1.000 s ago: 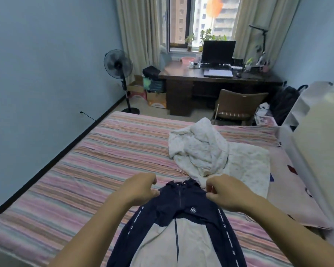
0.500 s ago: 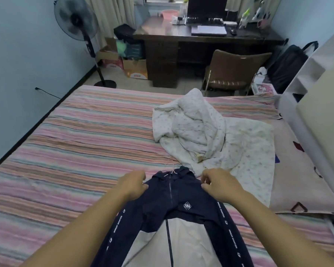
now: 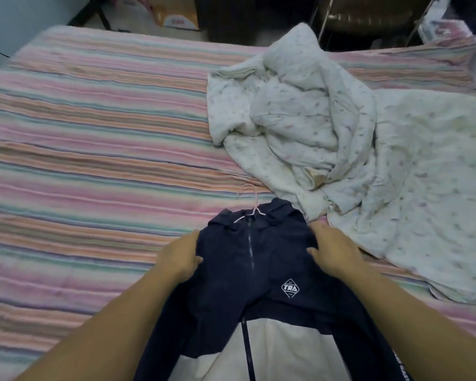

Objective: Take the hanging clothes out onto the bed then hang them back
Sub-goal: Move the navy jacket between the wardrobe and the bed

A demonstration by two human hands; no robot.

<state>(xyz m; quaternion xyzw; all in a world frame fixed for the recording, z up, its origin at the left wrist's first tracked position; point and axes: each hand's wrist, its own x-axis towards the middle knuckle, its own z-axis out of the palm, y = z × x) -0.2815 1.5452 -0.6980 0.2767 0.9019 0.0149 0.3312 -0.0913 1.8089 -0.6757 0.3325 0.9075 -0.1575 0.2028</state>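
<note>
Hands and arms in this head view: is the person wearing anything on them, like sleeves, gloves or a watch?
Nothing shows on them. The left hand and right hand are bare, with no gloves, and no rings can be made out. Both forearms are uncovered down to the frame's edge: no sleeves, watch or bracelet in view.

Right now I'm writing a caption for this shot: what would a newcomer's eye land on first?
First, the navy and white zip jacket lying at the near edge of the striped bed, its pink hanger poking from the collar. The left hand and right hand grip its shoulders. Beyond to the right lies a crumpled white floral quilt.
</note>
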